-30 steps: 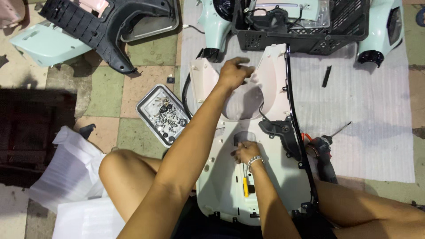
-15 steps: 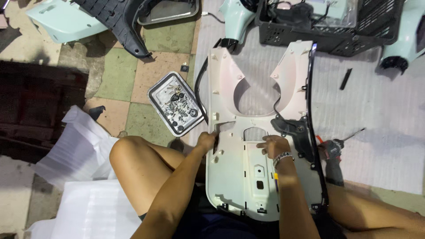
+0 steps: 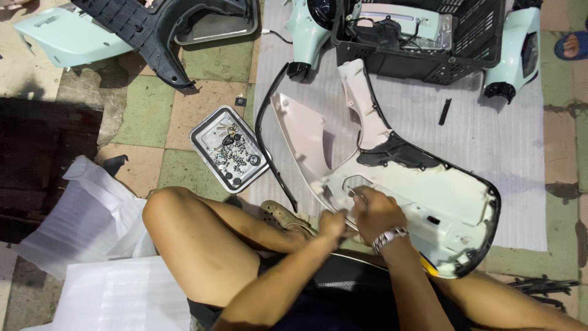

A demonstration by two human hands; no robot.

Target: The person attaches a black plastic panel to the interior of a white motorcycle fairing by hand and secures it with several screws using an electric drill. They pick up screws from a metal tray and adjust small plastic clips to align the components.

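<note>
A large white scooter body panel (image 3: 422,184) with a black rim lies tilted across my lap and the grey mat. My left hand (image 3: 334,225) grips its near edge, just below an oval opening (image 3: 355,182). My right hand (image 3: 375,211), with a beaded band at the wrist, holds the panel beside that opening, fingers curled onto its rim. The two hands are almost touching. Whether a small part is pinched in the right fingers is not clear.
A metal tray (image 3: 202,136) of screws sits left of the panel. A black crate (image 3: 471,43) with mint scooter parts stands at the back, a black frame piece (image 3: 153,30) back left, white foam sheets (image 3: 92,227) near left. Another person's foot (image 3: 572,44) shows far right.
The panel has swung from upright between my legs to slanting right. My left hand came back from the panel's far end to its near edge, beside the right hand.
</note>
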